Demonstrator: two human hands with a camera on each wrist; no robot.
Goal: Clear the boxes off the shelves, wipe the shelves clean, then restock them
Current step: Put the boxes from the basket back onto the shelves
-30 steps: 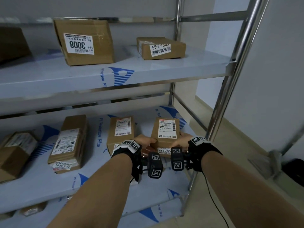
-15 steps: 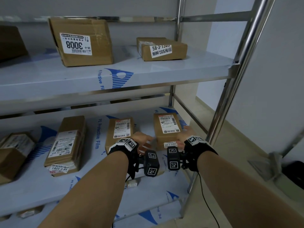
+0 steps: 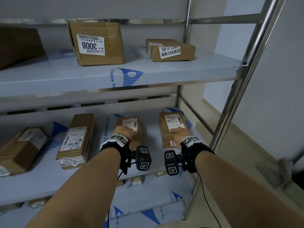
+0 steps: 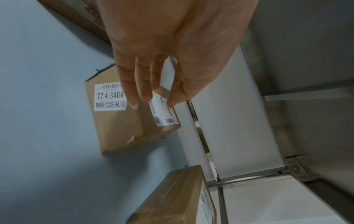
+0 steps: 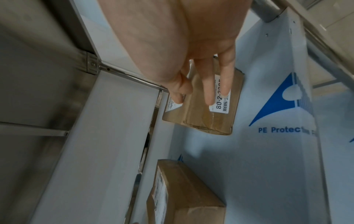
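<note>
Two small cardboard boxes lie flat, side by side but apart, on the middle shelf [image 3: 148,163] of a metal rack, each with a shipping label facing up. Your right hand [image 3: 179,134] reaches over the right box [image 3: 171,129], nearest the rack's right post. The wrist view shows straight, spread fingers [image 5: 208,91] over its near end, thumb toward the top label; the hand has hold of nothing. Whether the fingers touch the cardboard, I cannot tell. Your left hand [image 3: 125,130] hovers over the left box [image 3: 130,125], fingers [image 4: 132,91] loose and straight, closed on nothing.

Both hands look posed either to square the boxes up or to take hold of them.

Further left on this shelf lie a long flat box [image 3: 77,139] and a bulkier parcel [image 3: 21,147]. The shelf above [image 3: 115,79] holds a tall box marked 3008 [image 3: 97,43] and a low box [image 3: 171,50] to its right. Blue-printed protective film covers the shelves.
</note>
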